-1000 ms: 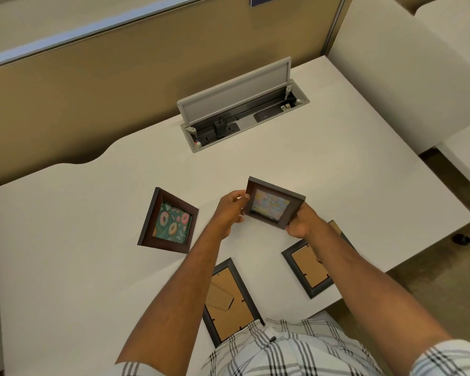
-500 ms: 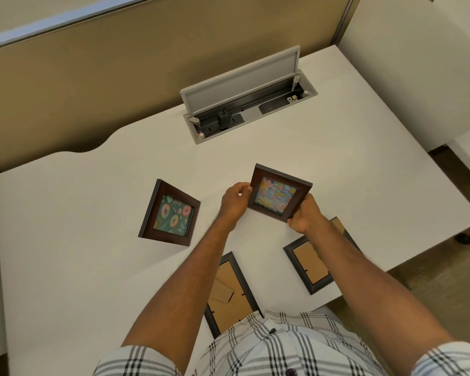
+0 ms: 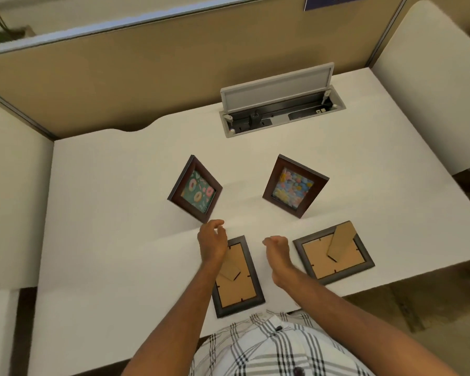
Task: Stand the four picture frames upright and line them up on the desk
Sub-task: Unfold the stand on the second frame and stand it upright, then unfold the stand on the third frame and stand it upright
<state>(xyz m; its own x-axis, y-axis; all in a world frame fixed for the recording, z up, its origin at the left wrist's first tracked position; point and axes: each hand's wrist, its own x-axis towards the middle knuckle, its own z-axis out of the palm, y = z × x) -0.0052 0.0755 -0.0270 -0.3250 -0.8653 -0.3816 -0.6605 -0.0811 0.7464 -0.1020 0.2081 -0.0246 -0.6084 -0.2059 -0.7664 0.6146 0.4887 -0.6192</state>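
Two brown frames stand upright on the white desk (image 3: 106, 240): the doughnut-picture frame (image 3: 195, 189) at left and the pastel-picture frame (image 3: 295, 186) to its right. Two grey frames lie face down nearer me, cardboard backs up: one (image 3: 240, 283) under my left forearm, the other (image 3: 334, 252) near the front right edge with its stand flap raised. My left hand (image 3: 211, 240) hovers over the top of the near face-down frame, fingers loosely apart. Between the two flat frames is my right hand (image 3: 277, 249), fingers curled and holding nothing.
An open grey cable box (image 3: 280, 104) with a raised lid sits in the desk at the back. A tan partition (image 3: 147, 77) runs behind the desk. White panels flank both sides. The desk's front edge lies against my checked shirt.
Both hands have let go of the pastel-picture frame, which now stands by itself. The hands have pulled back toward me, down to the face-down frames.
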